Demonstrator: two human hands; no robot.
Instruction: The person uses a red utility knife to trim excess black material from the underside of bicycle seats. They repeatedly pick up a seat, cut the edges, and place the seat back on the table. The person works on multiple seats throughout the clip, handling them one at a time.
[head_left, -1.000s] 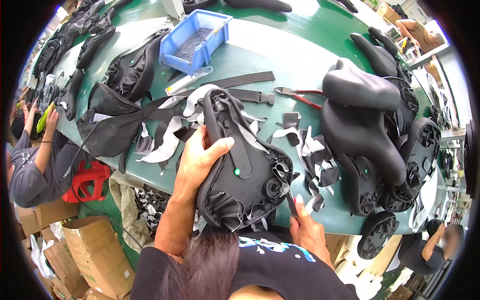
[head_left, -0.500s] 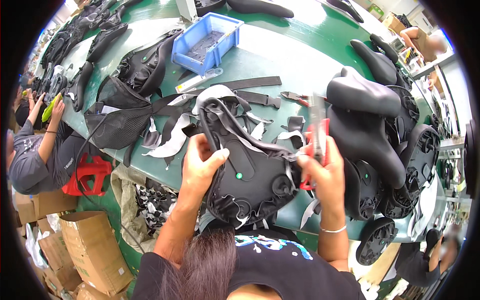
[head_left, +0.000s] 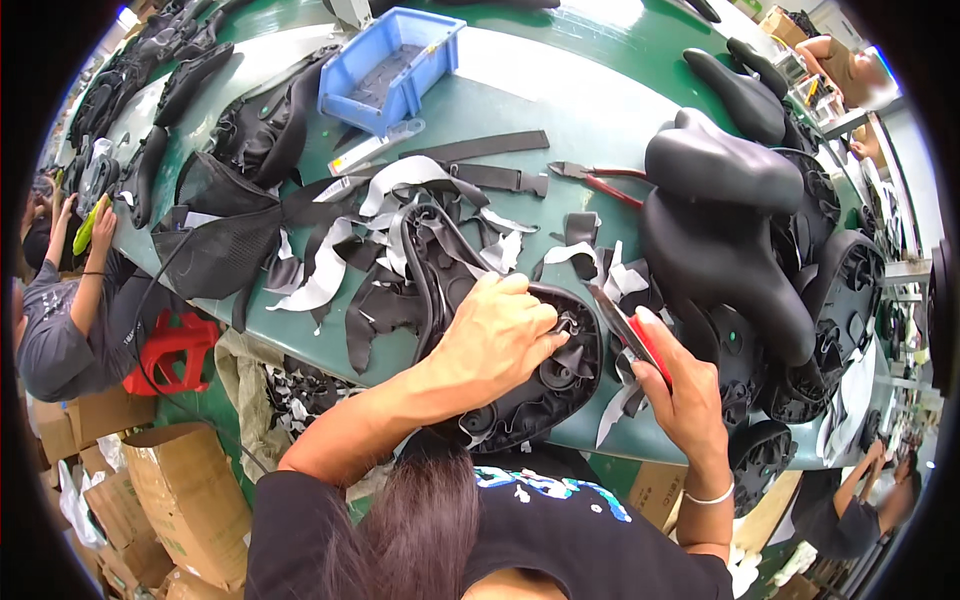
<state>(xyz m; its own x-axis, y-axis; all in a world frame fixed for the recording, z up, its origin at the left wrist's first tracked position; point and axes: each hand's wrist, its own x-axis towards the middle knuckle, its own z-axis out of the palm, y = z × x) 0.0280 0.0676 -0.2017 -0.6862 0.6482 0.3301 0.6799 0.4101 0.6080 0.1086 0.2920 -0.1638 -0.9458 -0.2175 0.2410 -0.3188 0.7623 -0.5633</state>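
Head view: low in the centre of the frame, your left hand (head_left: pixel 500 335) bunches its fingers on the rumpled edge of the saddle (head_left: pixel 540 402), underside up. Right of it, your right hand (head_left: pixel 688 395) grips the red-handled cutter (head_left: pixel 650 345), blade toward the saddle. Beyond lie scraps (head_left: pixel 385 315) left of centre, more saddles (head_left: pixel 720 180) at right, pliers (head_left: pixel 572 170) above centre, and a blue bin (head_left: pixel 405 102) at upper left.

Green worktop (head_left: pixel 495 110). Blue open bin (head_left: pixel 350 112) sits left of centre; nearer, flat black strip (head_left: pixel 475 147) and buckled strap (head_left: pixel 505 180). Red-handled pliers (head_left: pixel 588 176) lie right. Black-and-white offcuts (head_left: pixel 325 270) scatter mid-table; black mesh bag (head_left: pixel 225 250) left, black saddles (head_left: pixel 725 175) pile right.
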